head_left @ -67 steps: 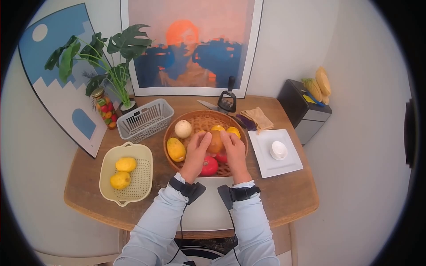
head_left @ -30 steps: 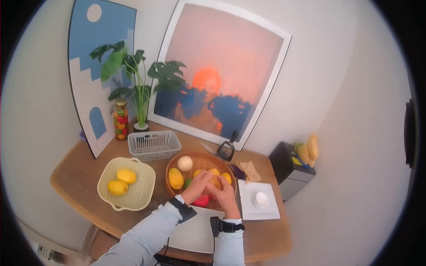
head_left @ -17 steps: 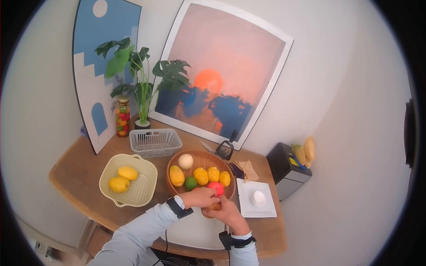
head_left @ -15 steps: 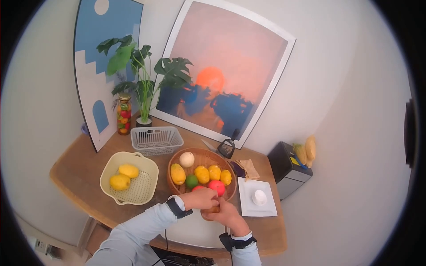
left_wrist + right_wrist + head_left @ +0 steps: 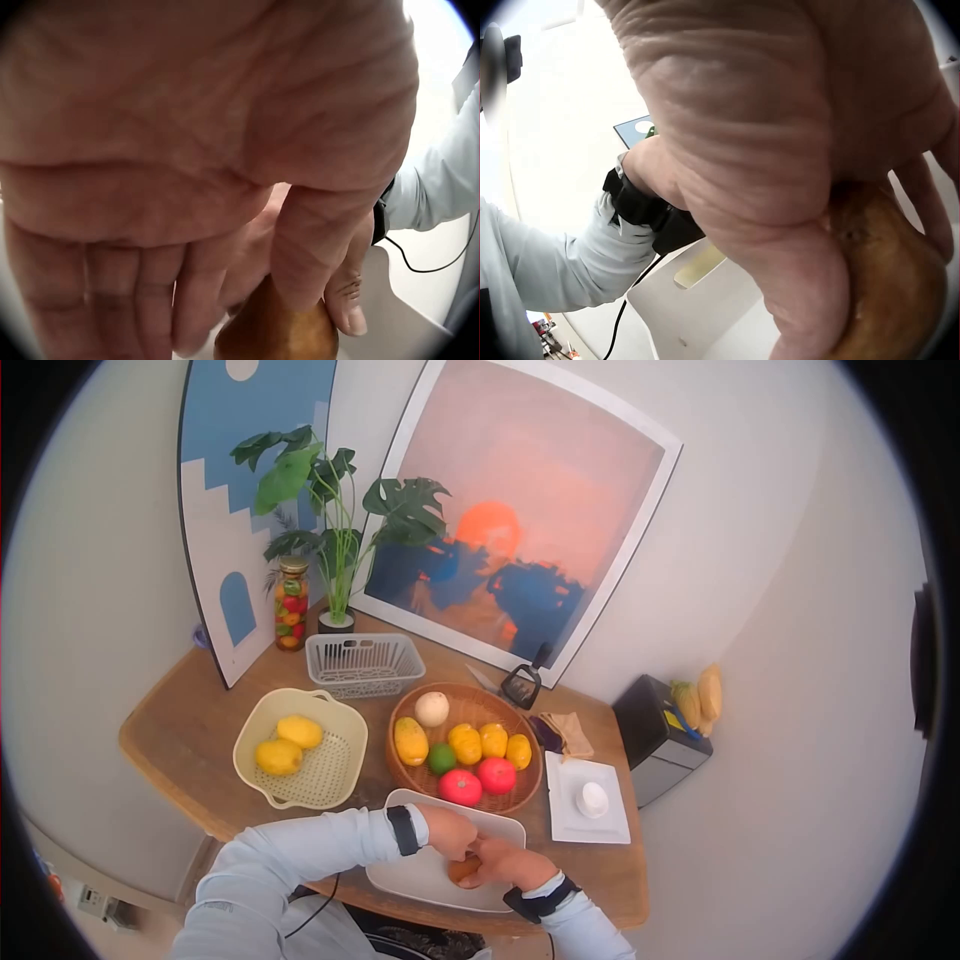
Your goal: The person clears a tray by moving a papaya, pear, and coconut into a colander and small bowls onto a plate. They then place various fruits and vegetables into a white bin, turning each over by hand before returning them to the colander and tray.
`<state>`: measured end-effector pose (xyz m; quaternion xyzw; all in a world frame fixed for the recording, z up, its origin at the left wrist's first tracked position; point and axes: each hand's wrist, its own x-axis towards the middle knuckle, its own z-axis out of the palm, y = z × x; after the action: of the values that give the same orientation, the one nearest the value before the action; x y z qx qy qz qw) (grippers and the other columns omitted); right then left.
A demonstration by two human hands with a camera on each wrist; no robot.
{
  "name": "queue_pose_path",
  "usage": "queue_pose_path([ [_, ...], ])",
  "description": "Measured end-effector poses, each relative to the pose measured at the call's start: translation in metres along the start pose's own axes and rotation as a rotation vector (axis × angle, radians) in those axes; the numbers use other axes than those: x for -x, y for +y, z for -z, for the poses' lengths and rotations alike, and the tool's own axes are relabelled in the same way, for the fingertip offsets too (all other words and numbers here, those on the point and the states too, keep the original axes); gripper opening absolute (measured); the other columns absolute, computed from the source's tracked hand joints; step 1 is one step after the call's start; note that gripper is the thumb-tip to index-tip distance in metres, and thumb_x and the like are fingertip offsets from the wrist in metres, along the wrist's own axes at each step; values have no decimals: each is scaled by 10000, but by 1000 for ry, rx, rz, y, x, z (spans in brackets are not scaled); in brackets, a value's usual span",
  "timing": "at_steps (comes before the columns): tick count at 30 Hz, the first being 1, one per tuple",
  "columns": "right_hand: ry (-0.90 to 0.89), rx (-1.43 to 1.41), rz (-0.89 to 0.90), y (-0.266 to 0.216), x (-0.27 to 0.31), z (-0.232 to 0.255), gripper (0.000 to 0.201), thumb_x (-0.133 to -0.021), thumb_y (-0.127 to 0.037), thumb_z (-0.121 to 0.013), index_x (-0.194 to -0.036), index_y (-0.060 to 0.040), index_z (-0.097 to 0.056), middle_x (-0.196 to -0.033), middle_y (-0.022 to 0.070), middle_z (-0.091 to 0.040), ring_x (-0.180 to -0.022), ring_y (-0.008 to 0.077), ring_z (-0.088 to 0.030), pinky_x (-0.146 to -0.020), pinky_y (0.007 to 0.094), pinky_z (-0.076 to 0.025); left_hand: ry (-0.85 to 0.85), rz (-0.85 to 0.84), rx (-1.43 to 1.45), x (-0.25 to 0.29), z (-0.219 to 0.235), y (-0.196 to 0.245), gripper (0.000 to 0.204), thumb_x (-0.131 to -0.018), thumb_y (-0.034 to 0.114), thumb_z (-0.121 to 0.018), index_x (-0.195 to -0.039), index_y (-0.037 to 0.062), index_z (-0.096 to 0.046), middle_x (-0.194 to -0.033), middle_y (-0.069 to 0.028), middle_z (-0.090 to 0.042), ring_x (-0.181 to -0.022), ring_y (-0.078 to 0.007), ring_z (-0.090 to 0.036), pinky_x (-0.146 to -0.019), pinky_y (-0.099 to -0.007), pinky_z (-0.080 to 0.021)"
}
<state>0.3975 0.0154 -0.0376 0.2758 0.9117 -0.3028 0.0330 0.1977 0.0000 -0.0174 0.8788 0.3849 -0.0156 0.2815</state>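
Note:
A brownish-orange, pear-shaped fruit (image 5: 461, 869) is low over the white bin (image 5: 410, 867) at the table's front edge. My right hand (image 5: 507, 862) grips it, thumb along one side and fingers round the other in the right wrist view. My left hand (image 5: 449, 832) reaches down from above. In the left wrist view its thumb presses on the top of the fruit (image 5: 277, 334), with the index finger beside it. Beyond the bin is a round wicker basket (image 5: 480, 703) with a green fruit (image 5: 441, 758), two red tomatoes (image 5: 461, 787), a pale round fruit (image 5: 432, 709) and several yellow fruits (image 5: 464, 743).
To the left stands a cream colander (image 5: 340, 770) with two yellow fruits (image 5: 279, 757). A grey basket (image 5: 365, 665), a jar (image 5: 292, 605) and a potted plant (image 5: 337, 580) are behind. At right lie a white plate (image 5: 620, 820) with a small white bowl (image 5: 592, 800) and a cloth (image 5: 570, 734).
Both hands have brought the fruit from above the wicker basket toward the body and down to the white bin. The basket's contents now show fully. The head view has turned and tilted.

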Motion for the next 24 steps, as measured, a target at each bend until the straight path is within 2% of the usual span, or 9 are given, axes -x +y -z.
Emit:
queue_pose_path([
  [1, -71, 61, 33, -2, -1, -2, 646, -726, -302, -787, -1273, -31, -576, -1109, 204, -664, -1043, 370, -630, -904, 402, -499, -44, 21, -29, 6, 8, 10, 333, -834, 243, -654, -1065, 12, -720, -941, -200, -719, -889, -359, -691, -788, -435, -540],
  [4, -175, -22, -87, -13, -2, 8, 501, -741, -269, -772, -1158, -19, -648, -1031, 216, -681, -983, 368, -647, -871, 402, -512, -62, 19, -25, 7, 8, 11, 340, -831, 260, -667, -1063, 18, -723, -950, -193, -721, -891, -353, -689, -804, -433, -536],
  [7, -36, -55, -139, -14, 0, 16, 344, -756, -256, -763, -983, -5, -699, -936, 228, -685, -936, 370, -656, -841, 411, -519, -72, 50, -31, 6, 11, 11, 352, -827, 294, -686, -1054, 28, -728, -951, -193, -720, -894, -350, -688, -821, -433, -532],
  [10, -105, 386, -397, -54, -1, 46, 437, -772, -183, -758, -1154, -4, -642, -1016, 216, -691, -987, 330, -659, -848, 388, -507, -89, 60, -47, 6, 13, 13, 363, -867, 337, -677, -1050, 27, -722, -943, -195, -718, -897, -358, -681, -819, -436, -524],
  [13, -4, 330, -468, -61, 0, 53, 433, -786, -220, -762, -1147, -8, -651, -1032, 219, -685, -976, 323, -656, -838, 380, -509, -97, 45, -37, 0, 8, 10, 392, -870, 383, -684, -1038, 32, -722, -948, -186, -719, -906, -355, -676, -824, -433, -518],
  [16, 62, 99, -198, -32, 2, 38, 454, -797, -263, -774, -1160, -18, -652, -1023, 192, -698, -981, 297, -658, -850, 369, -508, -129, 15, 15, 1, 9, 14, 438, -829, 428, -715, -1041, 45, -723, -965, -170, -723, -920, -338, -675, -841, -419, -512],
  [19, 23, -188, 29, -15, -1, 19, 503, -756, -327, -799, -1120, -11, -654, -1023, 169, -714, -969, 328, -677, -847, 368, -519, -173, -32, 24, -3, 2, 14, 473, -794, 453, -741, -1047, 54, -723, -975, -159, -725, -934, -319, -673, -861, -398, -507],
  [22, -299, -195, -204, -19, -2, 18, 478, -762, -303, -795, -1121, -20, -659, -1021, 131, -726, -970, 289, -682, -861, 338, -514, -209, -47, -24, -5, -3, 14, 477, -784, 458, -749, -1031, 51, -728, -970, -158, -725, -945, -307, -672, -875, -383, -502],
  [24, -277, -285, -184, -9, -2, 8, 472, -767, -298, -791, -1126, -21, -659, -1016, 152, -721, -974, 299, -681, -852, 346, -516, -144, -88, -2, -7, -9, 10, 472, -788, 456, -750, -1020, 45, -732, -963, -161, -724, -948, -308, -673, -875, -382, -503],
])
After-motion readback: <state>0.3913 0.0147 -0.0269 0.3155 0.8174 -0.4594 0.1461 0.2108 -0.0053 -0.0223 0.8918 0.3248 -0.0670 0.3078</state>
